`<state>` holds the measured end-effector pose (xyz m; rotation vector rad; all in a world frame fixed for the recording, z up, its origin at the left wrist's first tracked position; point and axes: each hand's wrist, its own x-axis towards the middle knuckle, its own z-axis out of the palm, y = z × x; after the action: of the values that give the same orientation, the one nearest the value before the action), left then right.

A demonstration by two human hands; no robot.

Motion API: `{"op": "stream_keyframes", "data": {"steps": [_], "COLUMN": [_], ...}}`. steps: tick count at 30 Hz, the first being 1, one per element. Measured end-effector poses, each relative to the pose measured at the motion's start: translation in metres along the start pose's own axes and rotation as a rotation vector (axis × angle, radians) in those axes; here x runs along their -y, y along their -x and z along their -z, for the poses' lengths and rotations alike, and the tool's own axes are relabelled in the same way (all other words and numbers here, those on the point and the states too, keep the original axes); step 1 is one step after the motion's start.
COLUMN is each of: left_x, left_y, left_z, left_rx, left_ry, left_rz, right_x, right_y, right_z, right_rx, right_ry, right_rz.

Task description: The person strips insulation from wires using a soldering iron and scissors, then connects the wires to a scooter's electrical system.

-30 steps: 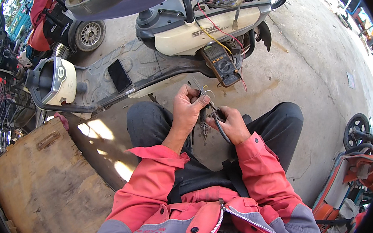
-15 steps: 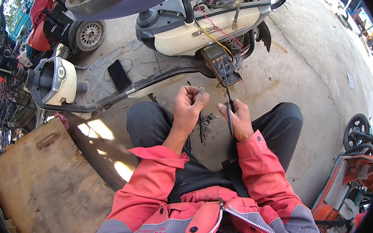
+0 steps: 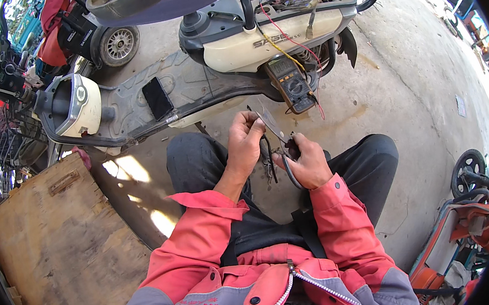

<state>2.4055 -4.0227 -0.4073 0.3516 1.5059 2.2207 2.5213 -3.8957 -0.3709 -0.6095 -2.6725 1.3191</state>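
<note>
My left hand (image 3: 243, 148) pinches a black cable (image 3: 271, 164), whose length hangs below the fingers. Thin bare wire ends showed above that pinch in the earlier view. My right hand (image 3: 311, 163) grips dark-handled scissors (image 3: 273, 128); the blades point up and left, to my left fingertips at the cable's end. Whether the blades touch the wires is too small to tell. Beyond my hands, a multimeter (image 3: 292, 86) leans against the side of a white and grey electric scooter (image 3: 228, 56). Red and yellow leads (image 3: 272, 43) run from the scooter's opened seat compartment toward it.
A black phone (image 3: 157, 98) lies on the scooter's footboard. To my left is a worn wooden board (image 3: 63, 237). Dark clutter lies on the ground between my knees. Another wheel (image 3: 120, 46) stands far left, and an orange wheeled machine (image 3: 456, 237) at the right.
My right hand has tilted the scissors from upright to leaning left, bringing the blades to my left fingertips. My left hand has barely moved and keeps the cable.
</note>
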Motion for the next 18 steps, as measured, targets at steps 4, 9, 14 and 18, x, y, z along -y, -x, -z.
{"op": "stream_keyframes", "data": {"steps": [4,9,14,18], "left_x": [0.0,-0.003,-0.002,-0.003], "left_y": [-0.001,0.0,0.0,0.0], "left_z": [-0.001,-0.001,-0.001,-0.001], "left_rx": [0.01,0.022,0.034,0.037], "left_ry": [-0.01,-0.112,-0.123,-0.157], "left_rz": [-0.018,-0.004,-0.014,-0.015], "right_x": [-0.001,-0.006,-0.007,-0.011], "right_y": [0.0,0.0,-0.001,-0.002], "right_z": [0.0,-0.003,-0.001,-0.001], "right_rx": [-0.038,-0.104,-0.109,-0.108], "right_ry": [0.064,0.068,0.1,0.092], "right_rz": [0.005,0.06,0.061,0.053]}}
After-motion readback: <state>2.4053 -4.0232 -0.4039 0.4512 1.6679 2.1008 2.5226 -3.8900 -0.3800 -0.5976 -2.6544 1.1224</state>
